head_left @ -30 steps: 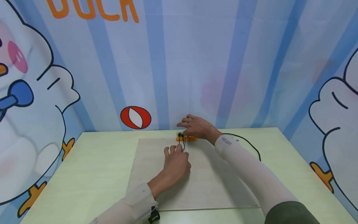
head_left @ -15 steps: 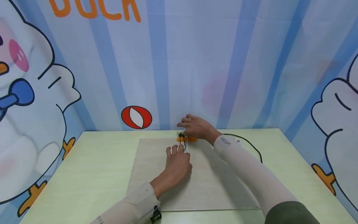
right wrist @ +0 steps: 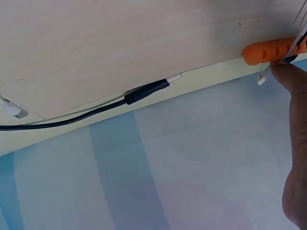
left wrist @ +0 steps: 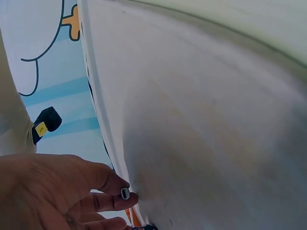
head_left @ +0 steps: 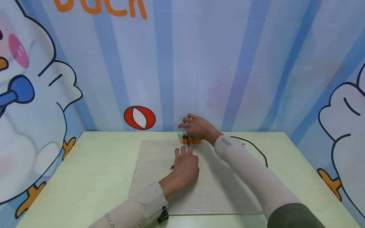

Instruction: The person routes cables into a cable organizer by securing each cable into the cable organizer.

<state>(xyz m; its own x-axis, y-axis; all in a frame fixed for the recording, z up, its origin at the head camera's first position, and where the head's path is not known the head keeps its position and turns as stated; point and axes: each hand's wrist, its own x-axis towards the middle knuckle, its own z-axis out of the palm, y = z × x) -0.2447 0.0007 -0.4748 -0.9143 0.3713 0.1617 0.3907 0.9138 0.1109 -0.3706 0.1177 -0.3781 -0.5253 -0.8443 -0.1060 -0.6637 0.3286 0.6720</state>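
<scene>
Over the pale board, my left hand (head_left: 186,166) pinches the end of a white cable (head_left: 191,144) between thumb and index finger. Its oval metal plug (left wrist: 125,193) shows at the fingertips in the left wrist view. At the board's far edge sits an orange cable organizer (head_left: 195,141) with slots; thin black cables (head_left: 184,144) and the white one run from it toward me. My right hand (head_left: 199,126) is above the organizer, most fingers stretched out to the left. One of its digits touches the organizer's back edge in the right wrist view, beside a small white plug (right wrist: 263,78).
A thick black cable (right wrist: 151,91) with a bare metal tip lies along the table's back edge, right of the organizer. Farther right is a white plug (right wrist: 19,113). A small dark connector (head_left: 172,167) lies left of my left hand. A printed curtain (head_left: 199,63) hangs behind.
My left hand has shifted slightly to the right, and a small dark connector now shows at its left side. The right hand has stayed at the organizer. The head view has tilted a little.
</scene>
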